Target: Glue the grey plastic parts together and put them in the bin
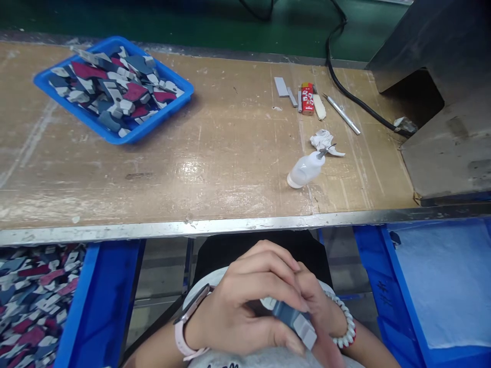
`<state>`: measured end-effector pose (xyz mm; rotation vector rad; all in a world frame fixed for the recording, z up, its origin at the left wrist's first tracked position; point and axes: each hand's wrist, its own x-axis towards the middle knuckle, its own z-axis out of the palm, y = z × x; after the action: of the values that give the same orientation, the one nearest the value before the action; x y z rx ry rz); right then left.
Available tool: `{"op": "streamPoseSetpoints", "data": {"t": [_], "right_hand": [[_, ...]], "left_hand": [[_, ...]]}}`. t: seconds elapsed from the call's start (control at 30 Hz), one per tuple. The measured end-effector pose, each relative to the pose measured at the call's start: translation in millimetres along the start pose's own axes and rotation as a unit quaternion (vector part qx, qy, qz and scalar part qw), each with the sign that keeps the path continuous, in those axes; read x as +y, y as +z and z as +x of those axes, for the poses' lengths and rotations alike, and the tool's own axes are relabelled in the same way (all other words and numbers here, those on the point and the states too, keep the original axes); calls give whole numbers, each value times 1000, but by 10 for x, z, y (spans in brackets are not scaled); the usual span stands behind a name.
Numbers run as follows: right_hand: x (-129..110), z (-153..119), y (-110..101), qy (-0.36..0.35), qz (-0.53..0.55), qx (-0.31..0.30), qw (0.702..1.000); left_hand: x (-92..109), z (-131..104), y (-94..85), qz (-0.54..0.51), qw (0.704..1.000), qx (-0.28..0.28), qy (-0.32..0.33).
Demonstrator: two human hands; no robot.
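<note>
Close to my lap, in the head view, my left hand [249, 299] is closed around a small dark blue and light grey moulded piece [290, 315]. Its light grey block end sticks out between thumb and forefinger. My right hand [320, 312] lies against the left one and is partly covered by it. Its thumb sits beside the piece's grey end, and its other fingers are largely hidden; it appears to grip the same piece. On the bench ahead stands a white squeeze bottle [305, 171] with a thin tip, by a crumpled white tissue [322, 140].
A blue tray [136, 135] of blue, grey and red pieces sits at the back left. A larger blue bin [79, 306] of them is lower left. A red lighter [307, 99], a metal pen-like tool [342, 114], a black cable [353, 99] and a metal housing [452, 133] are right.
</note>
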<state>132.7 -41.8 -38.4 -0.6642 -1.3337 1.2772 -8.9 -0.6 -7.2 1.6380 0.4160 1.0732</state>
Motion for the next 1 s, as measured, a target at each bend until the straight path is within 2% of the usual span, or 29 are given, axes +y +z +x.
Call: {"op": "streamPoseSetpoints", "data": {"t": [0.2, 0.4, 0.5, 0.57, 0.73, 0.87, 1.0], "right_hand": [[14, -63, 5, 43, 16, 29, 999], [31, -46, 34, 3, -10, 84, 996], [-14, -40, 26, 29, -21, 64, 997], [-56, -45, 12, 46, -19, 29, 998], [-138, -64, -17, 84, 74, -49, 993], [-148, -92, -11, 135, 104, -59, 984], [-120, -147, 29, 183, 224, -22, 957]], "left_hand": [[-88, -60, 12, -29, 999, 32, -13], [-72, -72, 2, -5, 1000, 18, -14], [-62, -69, 12, 6, 999, 36, -10], [-53, -63, 24, 7, 999, 43, -1], [-36, -53, 31, -6, 999, 33, 14], [-53, -82, 6, 7, 999, 43, -8], [-80, -123, -25, 47, 998, 30, 5]]}}
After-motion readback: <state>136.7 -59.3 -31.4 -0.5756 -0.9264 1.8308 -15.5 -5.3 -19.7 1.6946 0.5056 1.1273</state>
